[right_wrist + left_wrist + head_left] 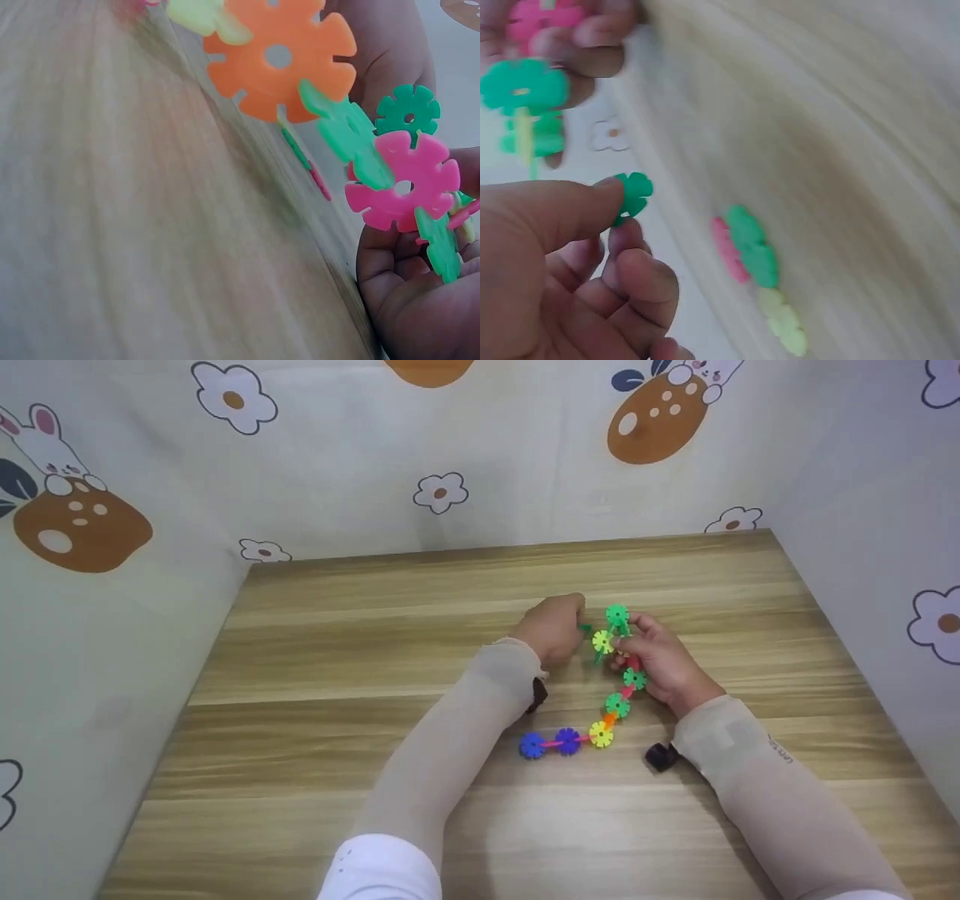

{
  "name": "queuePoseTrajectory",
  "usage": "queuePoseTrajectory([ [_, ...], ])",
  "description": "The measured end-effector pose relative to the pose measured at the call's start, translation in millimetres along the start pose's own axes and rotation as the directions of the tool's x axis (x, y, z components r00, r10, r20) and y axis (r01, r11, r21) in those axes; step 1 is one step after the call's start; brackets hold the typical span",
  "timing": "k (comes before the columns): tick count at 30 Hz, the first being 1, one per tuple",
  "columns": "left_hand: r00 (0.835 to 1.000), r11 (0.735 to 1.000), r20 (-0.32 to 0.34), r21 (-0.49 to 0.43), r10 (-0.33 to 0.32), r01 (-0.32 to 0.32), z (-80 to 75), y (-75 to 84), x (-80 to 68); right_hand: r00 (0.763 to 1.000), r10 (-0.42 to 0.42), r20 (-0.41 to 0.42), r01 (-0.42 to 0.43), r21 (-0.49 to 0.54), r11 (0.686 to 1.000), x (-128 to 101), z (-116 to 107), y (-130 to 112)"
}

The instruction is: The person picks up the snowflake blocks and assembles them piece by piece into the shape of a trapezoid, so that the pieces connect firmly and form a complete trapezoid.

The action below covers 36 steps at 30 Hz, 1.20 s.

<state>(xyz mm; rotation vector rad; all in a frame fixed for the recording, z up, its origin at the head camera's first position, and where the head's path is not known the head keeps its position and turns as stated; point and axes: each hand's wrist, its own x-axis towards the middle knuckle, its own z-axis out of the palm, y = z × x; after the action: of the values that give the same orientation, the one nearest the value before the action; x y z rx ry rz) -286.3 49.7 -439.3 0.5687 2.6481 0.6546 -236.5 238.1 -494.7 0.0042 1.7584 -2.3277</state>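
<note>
A chain of snowflake-shaped plastic discs (616, 705) curves over the wooden table (337, 660), from two blue discs (550, 743) through yellow, orange, green and pink ones up to a yellow and a green disc. My right hand (630, 649) grips the chain's raised upper end. In the right wrist view its fingers (405, 300) curl round a pink disc (401, 184), with an orange disc (277, 56) further along the chain. Just left of that end, my left hand (579, 619) pinches a single green disc (634, 195) between thumb and fingers (641, 281). That disc is apart from the chain.
A small pink, green and yellow cluster (754, 251) lies on the table beyond my left hand, blurred. Flower-and-rabbit patterned walls (450, 457) close in the table at the back and both sides. Black wrist mounts (660, 756) sit by both sleeves.
</note>
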Motion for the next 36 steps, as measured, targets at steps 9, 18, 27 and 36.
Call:
queuePoseTrajectory([
  [9,0.972,0.908,-0.205,-0.374,0.114,-0.186,-3.7,-8.5,-37.8,0.999,-0.007,0.037,0.007,0.001,1.000,-3.6,3.6,-0.9],
  [18,0.959,0.767,-0.259,-0.590,0.116,-0.252,6.5,-16.6,-79.9,0.997,-0.037,0.072,0.038,-0.003,0.999,-8.9,15.8,-2.6],
  [27,0.967,0.677,-0.245,-0.699,0.078,-0.231,24.3,-30.9,-94.2,0.992,-0.110,0.056,0.106,0.075,0.992,-12.2,25.9,-2.3],
  [36,0.972,0.663,-0.212,-0.714,0.099,-0.223,30.4,-39.6,-96.4,0.979,-0.185,0.088,0.172,0.137,0.976,-16.9,34.2,-1.9],
])
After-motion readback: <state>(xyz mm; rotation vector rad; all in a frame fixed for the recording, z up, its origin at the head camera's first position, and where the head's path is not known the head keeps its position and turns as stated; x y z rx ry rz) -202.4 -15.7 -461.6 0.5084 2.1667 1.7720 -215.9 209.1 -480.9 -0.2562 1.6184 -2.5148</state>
